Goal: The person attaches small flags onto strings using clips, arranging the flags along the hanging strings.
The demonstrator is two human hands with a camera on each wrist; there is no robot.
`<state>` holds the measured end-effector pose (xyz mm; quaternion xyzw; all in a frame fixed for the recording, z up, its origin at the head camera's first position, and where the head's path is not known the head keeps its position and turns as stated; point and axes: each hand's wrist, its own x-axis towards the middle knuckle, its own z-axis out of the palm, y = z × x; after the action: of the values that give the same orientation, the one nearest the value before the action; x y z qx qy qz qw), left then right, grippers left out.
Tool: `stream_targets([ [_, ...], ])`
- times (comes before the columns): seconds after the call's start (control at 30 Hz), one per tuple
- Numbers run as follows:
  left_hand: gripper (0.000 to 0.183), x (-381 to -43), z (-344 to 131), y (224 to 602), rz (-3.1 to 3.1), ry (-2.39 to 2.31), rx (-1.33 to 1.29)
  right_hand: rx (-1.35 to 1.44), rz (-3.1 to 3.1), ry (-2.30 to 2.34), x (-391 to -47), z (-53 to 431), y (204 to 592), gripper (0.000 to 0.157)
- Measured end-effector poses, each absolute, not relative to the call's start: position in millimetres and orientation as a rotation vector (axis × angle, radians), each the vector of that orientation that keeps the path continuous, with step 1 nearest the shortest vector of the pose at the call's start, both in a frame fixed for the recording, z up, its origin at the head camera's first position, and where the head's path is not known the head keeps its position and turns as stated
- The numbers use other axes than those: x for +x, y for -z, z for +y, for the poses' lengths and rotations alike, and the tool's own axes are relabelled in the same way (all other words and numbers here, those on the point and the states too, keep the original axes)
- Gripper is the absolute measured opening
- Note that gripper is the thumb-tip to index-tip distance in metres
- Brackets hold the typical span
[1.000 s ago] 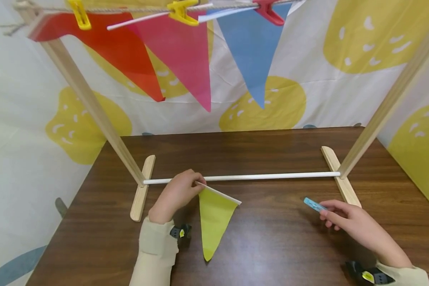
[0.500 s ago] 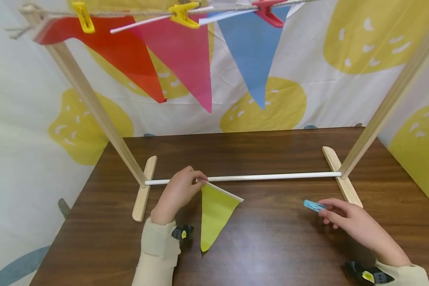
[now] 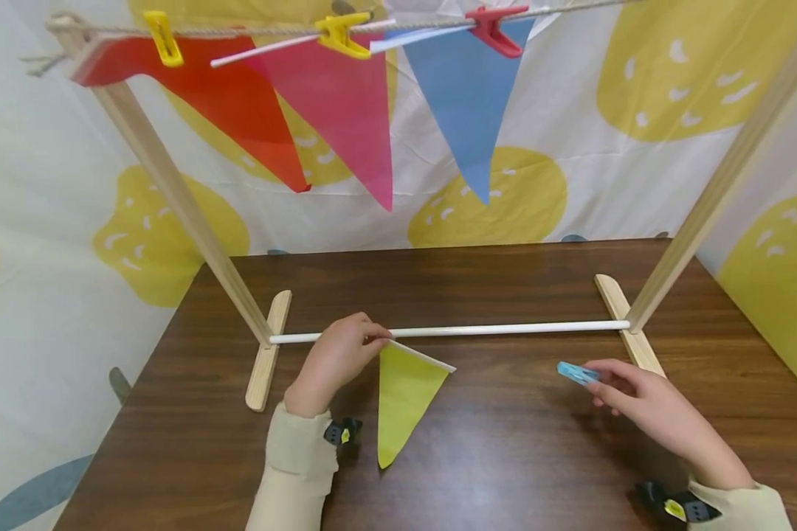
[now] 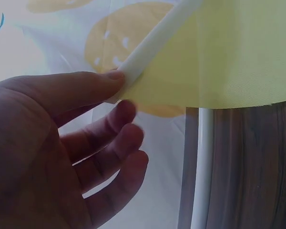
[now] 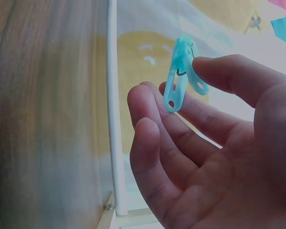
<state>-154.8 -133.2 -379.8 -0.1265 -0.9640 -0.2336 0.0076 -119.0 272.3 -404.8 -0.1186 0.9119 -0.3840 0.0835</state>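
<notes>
A yellow-green pennant [image 3: 408, 402] hangs from a white strip along its top edge. My left hand [image 3: 337, 361] pinches the left end of that strip; in the left wrist view the thumb [image 4: 115, 75] presses on it while the other fingers curl loosely below. On the right, my right hand [image 3: 651, 402] holds a light-blue clothespin [image 3: 576, 373] between thumb and fingers. In the right wrist view the clothespin [image 5: 181, 74] shows its two legs and wire spring. Both hands are above the table, in front of the white bar.
A wooden frame [image 3: 173, 188] with a white crossbar [image 3: 505, 330] stands on the brown table [image 3: 478, 457]. Along its rope hang a red pennant [image 3: 226, 103], a pink pennant [image 3: 345, 110] and a blue pennant [image 3: 471, 103], with yellow clothespins [image 3: 345, 35] and a red clothespin [image 3: 494, 31].
My left hand and the pennant have shifted slightly right, and the pennant's tip has risen a little. My right hand has come slightly left and up with the clothespin, which has turned somewhat.
</notes>
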Motion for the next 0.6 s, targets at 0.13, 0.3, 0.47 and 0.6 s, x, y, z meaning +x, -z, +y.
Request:
stream_targets([
  [0.13, 0.016, -152.7, -128.7, 375.6, -2.969, 0.794, -0.389, -0.350, 2.754, 1.124, -119.1, 271.9, 403.3, 0.034],
  [0.3, 0.015, -148.7, -125.3, 364.3, -2.878, 0.845, -0.410, -0.345, 2.787, 1.103, -118.6, 271.5, 402.0, 0.034],
  [0.47, 0.014, -148.3, -122.0, 358.5, -2.826, 0.819, -0.418, -0.359, 2.826, 1.070, -116.9, 271.9, 394.2, 0.033],
  [0.6, 0.014, -148.5, -117.5, 356.8, -2.801, 0.809, -0.427, -0.380, 2.863, 1.019, -116.9, 274.4, 384.6, 0.031],
])
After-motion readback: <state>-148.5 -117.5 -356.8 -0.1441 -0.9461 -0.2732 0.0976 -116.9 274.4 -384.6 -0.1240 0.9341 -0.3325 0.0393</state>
